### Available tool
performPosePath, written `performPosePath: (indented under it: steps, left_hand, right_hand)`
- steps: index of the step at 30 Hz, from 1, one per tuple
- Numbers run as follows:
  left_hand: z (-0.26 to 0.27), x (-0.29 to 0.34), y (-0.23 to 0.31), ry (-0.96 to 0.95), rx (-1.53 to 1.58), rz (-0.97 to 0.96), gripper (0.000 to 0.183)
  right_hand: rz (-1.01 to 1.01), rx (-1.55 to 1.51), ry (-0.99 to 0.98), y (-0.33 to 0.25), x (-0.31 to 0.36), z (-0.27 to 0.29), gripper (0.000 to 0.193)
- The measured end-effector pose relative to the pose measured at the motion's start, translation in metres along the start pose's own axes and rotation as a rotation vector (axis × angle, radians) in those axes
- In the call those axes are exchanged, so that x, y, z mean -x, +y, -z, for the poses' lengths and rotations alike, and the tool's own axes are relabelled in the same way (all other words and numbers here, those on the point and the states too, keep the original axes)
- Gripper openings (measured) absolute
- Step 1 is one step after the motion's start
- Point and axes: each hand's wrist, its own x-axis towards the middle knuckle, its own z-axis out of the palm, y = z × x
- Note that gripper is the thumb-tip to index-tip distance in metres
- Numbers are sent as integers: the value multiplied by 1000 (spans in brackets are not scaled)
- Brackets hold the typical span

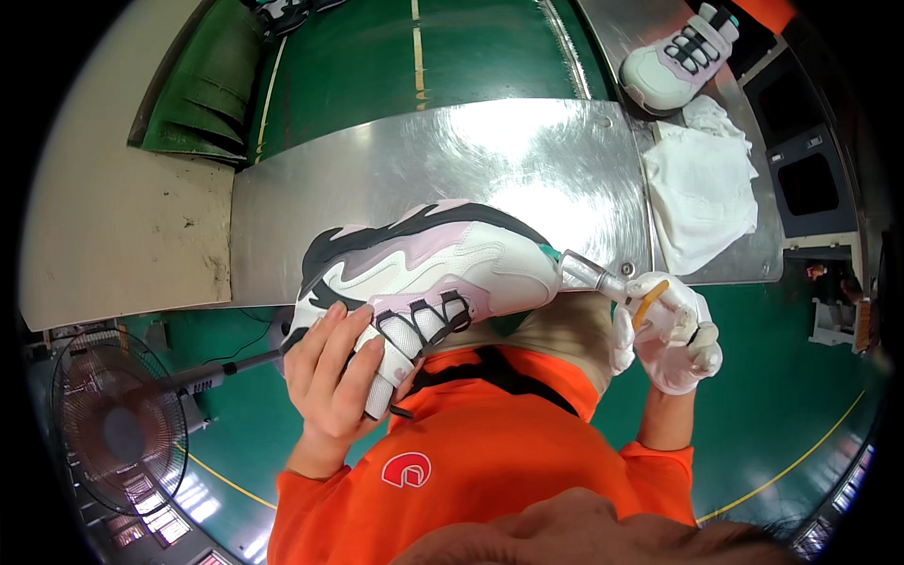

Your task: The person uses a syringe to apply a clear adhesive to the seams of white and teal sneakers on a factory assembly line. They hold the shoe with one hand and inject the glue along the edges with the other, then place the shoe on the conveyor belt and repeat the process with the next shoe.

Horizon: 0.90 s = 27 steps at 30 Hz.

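My bare left hand [330,372] is closed round the collar and tongue of a white and lilac sneaker [494,268]. The shoe lies tilted on its side in front of me, its dark sole turned away and its toe pointing right. In a white glove, my right hand [676,344] grips a slim tube-shaped tool [586,272] with a shiny, see-through-looking barrel. An orange-yellow strip shows at those fingers. The tool's tip meets the toe's sole edge, where a small green patch shows; I cannot make out the exact contact.
A metal work ledge [377,174] runs before me, beside a green belt [377,66]. At the right, a similar sneaker [678,66] stands near a white cloth [702,198]. A fan [122,428] is at lower left, and green flaps [207,85] hang at upper left.
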Motion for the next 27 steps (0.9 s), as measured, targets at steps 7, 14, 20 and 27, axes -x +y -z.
performPosePath:
  steps: [7, 14, 20, 27]
  left_hand:
    - [2, 12, 15, -63, -38, 24, 57]
    - [-2, 14, 20, -29, -46, 18, 58]
    - [-3, 13, 18, -29, -43, 9, 58]
    - [-4, 15, 17, 0, -36, 0, 57]
  right_hand:
    - [39, -115, 137, 12, 20, -18, 99]
    - [83, -224, 83, 29, 45, -19, 104]
    - [41, -133, 259, 22, 49, -46, 108]
    - [10, -45, 237, 17, 52, -57, 108]
